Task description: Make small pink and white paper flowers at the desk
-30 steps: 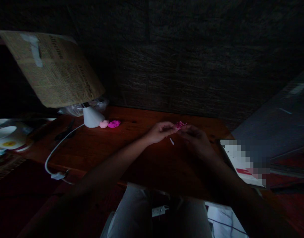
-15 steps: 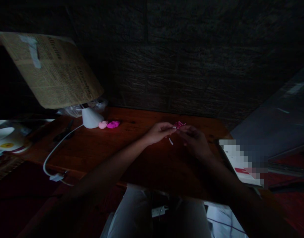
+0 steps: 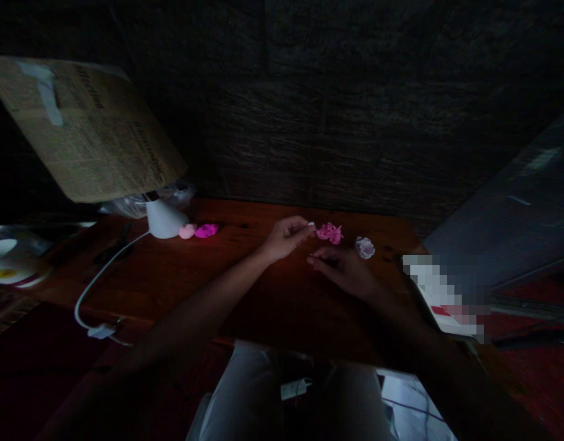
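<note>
My left hand [image 3: 286, 239] pinches a small white end, and a ruffled pink flower [image 3: 330, 233] sticks out to the right of its fingertips. It looks like paper or clay; the dim light hides which. Lower and closer to me, my right hand [image 3: 343, 266] is apart from the flower, thumb and forefinger brought together low over the wooden table [image 3: 282, 300]. Whatever those fingertips hold is too small and dark to make out. A pale lilac crumpled flower [image 3: 365, 247] lies just beyond the right hand.
A pale pink lump [image 3: 187, 231] and a magenta lump [image 3: 207, 230] sit beside the lamp base [image 3: 165, 219]. Its newsprint shade [image 3: 98, 135] leans over the left side. Dark scissors [image 3: 114, 248], a white cable [image 3: 82, 294] and a cup [image 3: 6, 260] are farther left.
My right hand has left the pink flower and dropped toward me, where a white strip lay; that strip no longer shows. The lilac flower has come into view. The left hand keeps its pinch.
</note>
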Tool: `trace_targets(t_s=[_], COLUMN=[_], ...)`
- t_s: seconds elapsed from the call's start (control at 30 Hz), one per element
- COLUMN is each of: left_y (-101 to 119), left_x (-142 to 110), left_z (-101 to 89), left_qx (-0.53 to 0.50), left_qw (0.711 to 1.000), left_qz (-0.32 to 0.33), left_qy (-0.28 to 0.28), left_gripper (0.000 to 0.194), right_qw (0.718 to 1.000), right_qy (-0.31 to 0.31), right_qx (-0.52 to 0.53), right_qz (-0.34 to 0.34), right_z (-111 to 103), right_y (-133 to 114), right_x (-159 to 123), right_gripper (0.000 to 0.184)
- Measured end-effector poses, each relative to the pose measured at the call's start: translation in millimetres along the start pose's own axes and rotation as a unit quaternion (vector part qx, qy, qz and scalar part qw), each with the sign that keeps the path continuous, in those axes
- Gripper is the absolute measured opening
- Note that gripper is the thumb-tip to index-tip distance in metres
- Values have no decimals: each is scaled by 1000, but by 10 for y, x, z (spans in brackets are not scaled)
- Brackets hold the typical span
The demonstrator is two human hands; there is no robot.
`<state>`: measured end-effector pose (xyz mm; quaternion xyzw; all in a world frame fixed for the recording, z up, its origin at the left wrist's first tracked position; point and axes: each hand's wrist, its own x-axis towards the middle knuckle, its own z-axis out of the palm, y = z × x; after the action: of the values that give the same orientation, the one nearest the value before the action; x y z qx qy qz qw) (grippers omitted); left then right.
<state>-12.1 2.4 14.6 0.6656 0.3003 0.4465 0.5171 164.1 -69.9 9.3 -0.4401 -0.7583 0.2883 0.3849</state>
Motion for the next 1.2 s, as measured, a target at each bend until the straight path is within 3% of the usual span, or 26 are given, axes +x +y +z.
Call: trace_targets(t_s=[0.13,0.33,0.53,0.97,1.2], left_y=[31,19,-4,-42,-57], left_x=[-27,-52,-37,-63,-64], left_z=[15,75,51,73,120], left_qx=[9,-14,-7,-11,31], left_qw=[1000,999,998,996,991], left_qz=[-5,-22,-29,-21,-6], left_qy=[-14,-35,-48,-86,-129], left_gripper=[36,40,35,36,33], right_qw=[999,997,987,961,957], right_qy=[36,44,107,123,117], right_qx=[18,40,91,178,213], right_qz=[34,45,82,170,159], right_z=[-25,-46,-94,-110,-102], right_y=[16,34,44,-7,69], right_x=[14,27,41,53,60], right_gripper=[27,30,29,36,36])
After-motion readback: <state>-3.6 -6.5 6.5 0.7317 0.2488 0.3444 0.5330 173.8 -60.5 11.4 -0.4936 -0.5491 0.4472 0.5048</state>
